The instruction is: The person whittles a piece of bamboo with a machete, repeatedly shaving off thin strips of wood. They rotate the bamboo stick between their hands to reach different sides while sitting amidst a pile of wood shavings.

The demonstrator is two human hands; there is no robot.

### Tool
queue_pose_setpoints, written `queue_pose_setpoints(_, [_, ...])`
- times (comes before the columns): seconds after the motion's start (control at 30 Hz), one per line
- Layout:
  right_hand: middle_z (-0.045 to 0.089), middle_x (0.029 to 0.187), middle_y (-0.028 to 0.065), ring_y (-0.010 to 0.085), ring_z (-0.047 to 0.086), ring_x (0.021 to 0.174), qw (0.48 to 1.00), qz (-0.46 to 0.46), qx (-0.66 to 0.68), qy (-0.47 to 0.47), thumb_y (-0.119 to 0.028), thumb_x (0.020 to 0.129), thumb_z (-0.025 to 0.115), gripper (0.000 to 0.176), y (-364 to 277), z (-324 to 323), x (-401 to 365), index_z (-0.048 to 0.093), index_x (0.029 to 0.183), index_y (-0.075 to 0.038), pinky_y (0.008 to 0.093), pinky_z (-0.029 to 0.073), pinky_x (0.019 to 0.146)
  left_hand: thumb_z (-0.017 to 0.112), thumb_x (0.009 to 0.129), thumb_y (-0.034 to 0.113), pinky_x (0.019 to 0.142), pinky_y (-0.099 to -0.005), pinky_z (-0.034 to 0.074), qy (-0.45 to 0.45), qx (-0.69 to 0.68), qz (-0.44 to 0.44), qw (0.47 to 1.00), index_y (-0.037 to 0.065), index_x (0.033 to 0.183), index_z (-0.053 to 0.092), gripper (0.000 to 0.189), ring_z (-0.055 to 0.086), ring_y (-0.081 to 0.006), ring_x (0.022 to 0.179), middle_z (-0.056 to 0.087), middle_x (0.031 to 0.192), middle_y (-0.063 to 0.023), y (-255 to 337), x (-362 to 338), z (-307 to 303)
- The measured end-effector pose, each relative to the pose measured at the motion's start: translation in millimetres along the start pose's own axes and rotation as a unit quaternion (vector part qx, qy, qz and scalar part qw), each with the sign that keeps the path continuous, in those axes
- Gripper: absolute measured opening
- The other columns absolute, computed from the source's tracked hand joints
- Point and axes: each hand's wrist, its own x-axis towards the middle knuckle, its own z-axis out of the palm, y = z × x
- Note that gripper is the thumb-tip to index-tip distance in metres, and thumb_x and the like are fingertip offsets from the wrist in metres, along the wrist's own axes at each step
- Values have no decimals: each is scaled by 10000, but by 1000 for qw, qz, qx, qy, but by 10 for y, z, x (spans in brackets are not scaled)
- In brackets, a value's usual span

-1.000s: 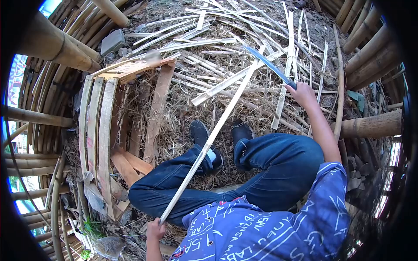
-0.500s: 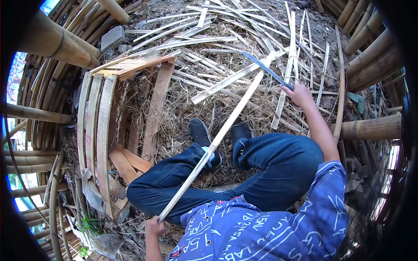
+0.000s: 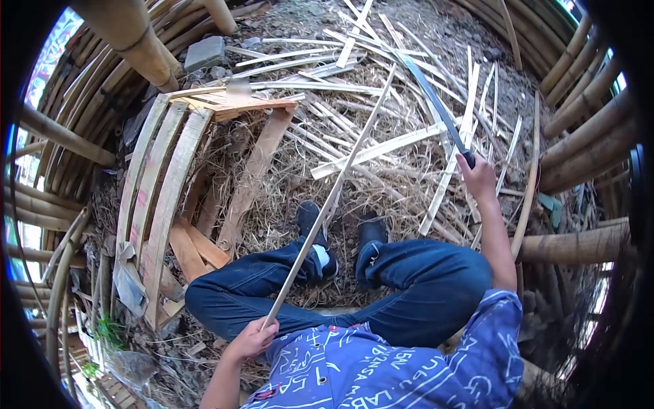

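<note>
My left hand (image 3: 253,341) is closed around the near end of a long, pale bamboo strip (image 3: 317,228). The strip slants up and away between my knees, its far end over the scattered pieces. In my right hand (image 3: 480,178) is the dark handle of a machete (image 3: 432,97). Its long blade points forward and left, apart from the strip I hold. Beneath the machete, split bamboo strips (image 3: 381,148) lie across the ground.
To the left stands a slatted wooden crate (image 3: 176,178) on its side, with dry straw inside. Behind it are a grey block (image 3: 204,53) and a thick bamboo post (image 3: 139,42). Bamboo poles (image 3: 579,247) line the right side. My shoes (image 3: 372,230) rest on straw-covered soil.
The machete blade has come away from the held strip, swinging up and right. My left hand has shifted slightly right and up, and the strip now shows a narrower side.
</note>
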Motion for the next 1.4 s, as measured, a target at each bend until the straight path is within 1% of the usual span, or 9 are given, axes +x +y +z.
queue_pose_setpoints(0.2, [654, 663, 140, 307, 668, 632, 977, -210, -14, -12, -532, 778, 709, 473, -889, -413, 116, 648, 806, -64, 401, 518, 610, 471, 1011, 228, 373, -218, 231, 65, 134, 125, 981, 106, 901, 463, 164, 289, -37, 422, 334, 566, 73, 346, 366, 349])
queue_pose_setpoints(0.33, [653, 641, 80, 262, 655, 564, 926, -363, -96, -40, -367, 711, 748, 281, -1256, -284, 179, 630, 738, -114, 377, 531, 581, 572, 956, 239, 485, -252, 343, 152, 196, 155, 956, 74, 798, 511, 237, 386, -57, 547, 434, 623, 50, 315, 570, 474])
queue_pose_setpoints(0.47, [645, 635, 68, 262, 660, 578, 872, -469, -81, -112, -270, 662, 694, 194, -1304, 167, 36, 615, 755, -119, 393, 526, 569, 618, 925, 236, 531, -267, 363, 143, 167, 170, 961, 76, 772, 498, 252, 384, -70, 602, 442, 645, 37, 126, 795, 431])
queue_pose_setpoints(0.67, [680, 733, 100, 265, 684, 665, 839, -420, -195, -285, -295, 669, 697, 250, -1234, 124, -51, 623, 820, -110, 389, 546, 630, 618, 937, 215, 452, -237, 318, 139, 212, 178, 951, 107, 803, 488, 215, 391, -45, 524, 424, 626, 52, 126, 860, 415])
queue_pose_setpoints(1.0, [672, 733, 122, 332, 671, 720, 807, -447, -159, -351, -391, 677, 681, 295, -1122, 767, -288, 643, 788, -120, 459, 531, 659, 617, 936, 323, 513, -267, 386, 127, 226, 157, 953, 57, 827, 586, 288, 445, -71, 584, 497, 645, 32, 84, 1208, 342])
queue_pose_setpoints(1.1, [685, 784, 126, 314, 681, 768, 843, -396, -172, -321, -337, 669, 687, 305, -1238, 629, -371, 679, 873, -111, 438, 540, 683, 618, 933, 328, 489, -267, 373, 137, 266, 186, 936, 69, 843, 584, 276, 445, -77, 556, 490, 631, 34, 28, 1276, 372])
queue_pose_setpoints(1.2, [701, 847, 133, 287, 694, 825, 877, -328, -169, -306, -294, 669, 683, 321, -1313, 471, -349, 726, 926, -107, 416, 551, 701, 625, 927, 333, 459, -278, 361, 81, 165, 43, 982, 67, 864, 580, 277, 446, -88, 522, 488, 615, 26, 241, 1173, 555])
queue_pose_setpoints(1.27, [703, 865, 150, 299, 692, 828, 881, -295, -191, -318, -288, 659, 683, 336, -1303, 339, -277, 719, 925, -85, 418, 554, 717, 638, 919, 338, 436, -290, 355, 148, 292, 103, 939, 67, 866, 572, 284, 441, -95, 489, 490, 607, 12, 195, 1249, 623])
queue_pose_setpoints(1.4, [696, 818, 152, 327, 685, 782, 927, -233, -113, -270, -361, 641, 679, 333, -1075, 431, -252, 699, 812, -76, 436, 549, 724, 717, 861, 304, 448, -293, 377, 166, 320, 132, 923, 77, 781, 502, 322, 440, -94, 500, 474, 600, 11, 238, 1196, 786])
